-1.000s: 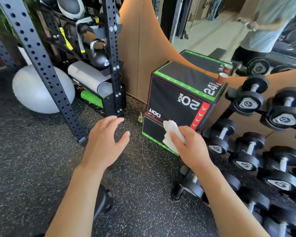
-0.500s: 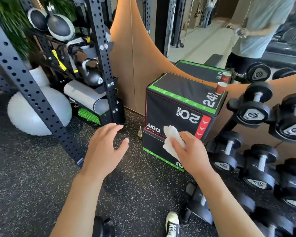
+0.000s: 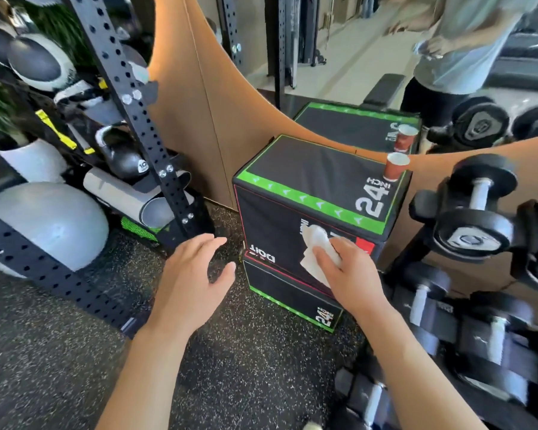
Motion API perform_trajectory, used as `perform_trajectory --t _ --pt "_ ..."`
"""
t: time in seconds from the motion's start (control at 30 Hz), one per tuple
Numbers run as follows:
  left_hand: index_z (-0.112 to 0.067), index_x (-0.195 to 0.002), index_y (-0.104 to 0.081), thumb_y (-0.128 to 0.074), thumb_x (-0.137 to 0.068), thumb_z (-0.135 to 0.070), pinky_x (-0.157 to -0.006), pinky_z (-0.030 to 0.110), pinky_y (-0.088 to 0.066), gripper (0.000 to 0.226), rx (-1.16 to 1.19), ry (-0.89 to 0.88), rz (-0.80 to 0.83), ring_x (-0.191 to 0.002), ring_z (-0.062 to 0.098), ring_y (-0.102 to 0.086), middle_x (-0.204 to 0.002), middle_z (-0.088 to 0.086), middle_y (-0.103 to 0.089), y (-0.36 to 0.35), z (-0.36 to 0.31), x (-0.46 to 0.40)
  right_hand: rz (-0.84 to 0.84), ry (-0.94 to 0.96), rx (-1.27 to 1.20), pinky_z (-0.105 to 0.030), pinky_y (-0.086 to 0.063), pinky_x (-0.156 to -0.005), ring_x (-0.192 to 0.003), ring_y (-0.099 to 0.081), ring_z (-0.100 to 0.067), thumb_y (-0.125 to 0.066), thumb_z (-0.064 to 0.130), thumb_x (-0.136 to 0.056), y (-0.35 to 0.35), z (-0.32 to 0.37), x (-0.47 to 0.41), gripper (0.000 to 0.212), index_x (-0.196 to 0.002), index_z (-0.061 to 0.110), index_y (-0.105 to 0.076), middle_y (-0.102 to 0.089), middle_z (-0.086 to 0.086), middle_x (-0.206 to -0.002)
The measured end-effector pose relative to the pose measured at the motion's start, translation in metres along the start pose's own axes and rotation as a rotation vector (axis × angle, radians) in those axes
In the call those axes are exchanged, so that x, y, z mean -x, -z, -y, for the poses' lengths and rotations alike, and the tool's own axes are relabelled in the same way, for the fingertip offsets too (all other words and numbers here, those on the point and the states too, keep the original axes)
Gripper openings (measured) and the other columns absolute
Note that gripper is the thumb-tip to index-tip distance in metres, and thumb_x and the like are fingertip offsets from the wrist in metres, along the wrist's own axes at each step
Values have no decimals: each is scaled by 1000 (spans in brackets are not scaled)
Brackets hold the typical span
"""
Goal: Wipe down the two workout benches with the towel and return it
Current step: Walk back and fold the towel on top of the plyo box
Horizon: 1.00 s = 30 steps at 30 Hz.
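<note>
So you've got the towel (image 3: 319,252) bunched in your right hand (image 3: 350,276), fingers curled round it, and it's up in front of the box (image 3: 308,193) on its front face, right over the printed number. I can't tell if the towel is actually pressing on that face or just hanging in front of it. Your left hand (image 3: 193,274) is empty, fingers loose and spread a bit, hovering off the box's left edge over the floor (image 3: 75,352).

Stuff that could bite you from here, just my read:

- The cup (image 3: 396,166) sits on the back right corner of the box's top. If you dump the towel up there or sweep across the top, a careless swing could knock it off, and I can't see whether anything's in it.
- The dumbbells (image 3: 475,212) are racked just right of the box, near your right forearm. Pull the elbow out wide and you'll clip one.
- The only bench-looking pad I can spot is in the mirror (image 3: 339,72) behind the box, so I can't judge from here whether both benches are done.

Towel versus fingers: most of the wad sticks out past your fingertips (image 3: 320,254), up and to the left, with a flap hanging below the hand. The thumb side is hidden, so the grip looks loose-ish and the flap could snag.
</note>
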<state>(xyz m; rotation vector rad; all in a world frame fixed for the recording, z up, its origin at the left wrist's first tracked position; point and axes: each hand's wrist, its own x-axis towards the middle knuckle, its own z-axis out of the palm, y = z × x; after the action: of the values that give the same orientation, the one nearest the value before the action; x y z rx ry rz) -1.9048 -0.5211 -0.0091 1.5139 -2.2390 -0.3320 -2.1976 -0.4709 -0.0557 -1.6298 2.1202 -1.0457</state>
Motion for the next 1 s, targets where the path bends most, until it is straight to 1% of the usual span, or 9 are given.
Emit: perform_trajectory --t 0.1,0.2,0.33,0.4,0.47,0.53,0.8,0.93,1.0 --pt "-31 -148 -50 -51 -99 -52 -118 35 -28 53 -23 24 13 -143 6 -32 -153 -14 -43 -8 -5 -26 14 23 -29 -42 -42 -62 -69 -49 -10 -57 41 -101 -4 -8 -39 39 -71 24 -40 -52 5 -73" --pt "-30 -147 -51 -53 -99 -50 -118 34 -28 52 -53 29 14 -142 7 -33 -153 -13 -43 -12 -7 -54 -8 53 -66 -34 -34 -57 -69 -48 -5 -57 42 -101 -7 -12 -72 41 -69 25 -37 -48 7 -70" --pt "-30 -146 -53 -54 -99 -48 -119 38 -33 50 -57 13 16 -142 9 -35 -151 -12 -45 -17 -7 -94 -13 48 -77 -36 -27 -55 -61 -42 -10 -58 42 -101 -13 -19 -105 45 -68 24 -34 -43 6 -65" --pt "-29 -145 -54 -55 -99 -46 -119 41 -35 50 -45 -3 14 -142 10 -36 -150 -11 -46 -22 -6 -116 -13 29 -67 -37 -28 -55 -61 -43 -14 -58 43 -100 -16 -25 -121 45 -68 24 -34 -44 5 -65" --pt "-28 -145 -55 -56 -99 -45 -118 42 -35 49 -29 -22 22 -142 10 -37 -150 -11 -47 -31 -3 -138 -7 6 -54 -38 -32 -56 -63 -46 -19 -55 45 -101 -19 -31 -137 43 -69 22 -37 -47 4 -67" --pt "-26 -143 -56 -58 -99 -43 -118 43 -36 47 -17 -52 34 -141 11 -39 -149 -9 -49 -41 1 -163 -16 -21 -29 -39 -37 -56 -65 -49 -20 -53 47 -101 -22 -37 -153 40 -71 23 -40 -49 4 -70" --pt "-21 -139 -61 -66 -95 -39 -115 44 -39 48 -36 -259 40 -137 18 -46 -143 -4 -56 -73 36 -292 -123 -169 36 -37 -36 -55 -64 -50 -13 -53 50 -100 -48 -37 -232 42 -70 24 -38 -49 4 -72" --pt "-21 -139 -62 -58 -93 -46 -112 46 -41 52 -15 -337 76 -136 19 -47 -143 -2 -56 -81 63 -363 -156 -227 83 -35 -34 -55 -63 -48 -15 -55 46 -101 -70 -21 -278 43 -70 22 -37 -48 3 -71" --pt "-23 -140 -61 -58 -94 -47 -113 46 -41 52 -3 -369 108 -136 18 -46 -144 -4 -56 -84 78 -394 -169 -270 93 -36 -35 -56 -65 -49 -17 -56 45 -101 -83 -13 -297 43 -71 20 -38 -48 2 -72"
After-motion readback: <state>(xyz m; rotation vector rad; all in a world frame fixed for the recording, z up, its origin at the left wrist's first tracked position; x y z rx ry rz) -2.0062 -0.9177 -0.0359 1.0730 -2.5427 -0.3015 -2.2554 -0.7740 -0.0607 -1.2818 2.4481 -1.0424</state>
